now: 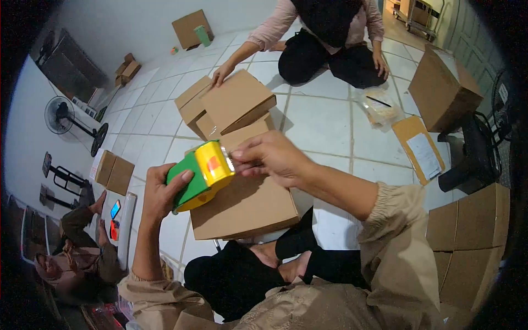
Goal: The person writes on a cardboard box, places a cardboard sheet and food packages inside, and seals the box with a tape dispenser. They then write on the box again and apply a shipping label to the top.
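In the head view, the left hand (160, 191) grips a green and yellow tape dispenser (193, 179), thumb across its green side, above the left edge of the near carton (247, 212). The right hand (275, 158) has thumb and fingertips drawn together at the dispenser's front end; whether they pinch the tape is hard to tell at this size. Beyond, a co-worker's hand (221, 74) rests on the far left edge of another carton (240, 99).

1 head-worn camera looks forward and down, close above the left hand (160, 191) and right hand (279, 158).
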{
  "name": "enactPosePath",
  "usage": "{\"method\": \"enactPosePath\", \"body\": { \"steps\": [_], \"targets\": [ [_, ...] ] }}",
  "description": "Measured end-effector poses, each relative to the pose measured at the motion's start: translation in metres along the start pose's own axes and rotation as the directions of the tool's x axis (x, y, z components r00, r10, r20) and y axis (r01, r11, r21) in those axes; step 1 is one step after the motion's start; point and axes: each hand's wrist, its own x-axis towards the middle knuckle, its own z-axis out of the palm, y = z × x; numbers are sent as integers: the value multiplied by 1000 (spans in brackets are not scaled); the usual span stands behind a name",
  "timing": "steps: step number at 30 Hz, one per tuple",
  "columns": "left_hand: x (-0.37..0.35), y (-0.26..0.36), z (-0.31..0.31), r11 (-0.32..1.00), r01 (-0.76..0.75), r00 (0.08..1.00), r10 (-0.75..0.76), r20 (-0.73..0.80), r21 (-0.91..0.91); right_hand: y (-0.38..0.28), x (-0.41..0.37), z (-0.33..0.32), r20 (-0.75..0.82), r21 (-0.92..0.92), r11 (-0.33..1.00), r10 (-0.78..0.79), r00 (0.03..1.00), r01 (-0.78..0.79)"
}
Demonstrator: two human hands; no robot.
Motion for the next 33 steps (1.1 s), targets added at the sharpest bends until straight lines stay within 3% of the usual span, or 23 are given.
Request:
{"method": "enactPosePath", "body": {
  "steps": [4, 6, 10, 17, 20, 22, 23, 24, 26, 27, 28, 30, 31, 32, 33],
  "targets": [
    [11, 18, 13, 1000, 13, 994, -12, 107, -5, 3, -12, -36, -41, 20, 999, -24, 999, 25],
    [17, 29, 18, 986, -21, 982, -11, 189, 167, 6, -22, -57, -51, 76, 996, -52, 997, 56],
    [36, 45, 34, 965, -34, 962, -39, 272, 260, 15, -34, -86, -175, 149, 987, -31, 984, 58],
    [48, 69, 55, 841, -44, 959, -116, 258, 540, 67, -10, -94, -215, 196, 979, -8, 977, 51],
    [50, 74, 60, 834, -41, 954, -132, 271, 551, 88, 0, -80, -230, 200, 974, -57, 972, 104],
    [49, 73, 62, 844, -28, 958, -130, 256, 536, 97, 4, -72, -420, -53, 950, -300, 857, 307],
    [49, 72, 63, 858, -17, 964, -122, 236, 514, 119, 20, -77, -445, -317, 844, -535, 718, 433],
    [48, 73, 62, 858, -23, 963, -119, 242, 513, 125, 17, -75, -451, -317, 844, -535, 715, 432],
    [47, 76, 62, 883, -17, 965, -109, 239, 469, 137, 9, -74, -521, -618, 773, -540, 662, 143],
    [46, 74, 62, 885, -22, 964, -104, 244, 465, 147, 8, -78, -559, -630, 776, -463, 688, 11],
    [45, 70, 60, 885, -38, 963, -92, 254, 463, 158, 8, -78, -562, -631, 775, -468, 682, 12],
    [47, 70, 60, 886, -52, 962, -79, 260, 460, 149, -1, -68, -577, -426, 829, -557, 597, 362],
    [45, 75, 62, 907, -25, 964, -88, 249, 420, 139, -14, -66, -417, -308, 834, -551, 723, 458],
    [43, 76, 63, 926, 1, 967, -98, 237, 377, 123, -25, -56, -416, -306, 838, -545, 728, 452],
    [42, 72, 62, 928, 8, 966, -104, 238, 373, 109, -33, -46, -203, -369, 766, -619, 759, 526]
  ]
}}
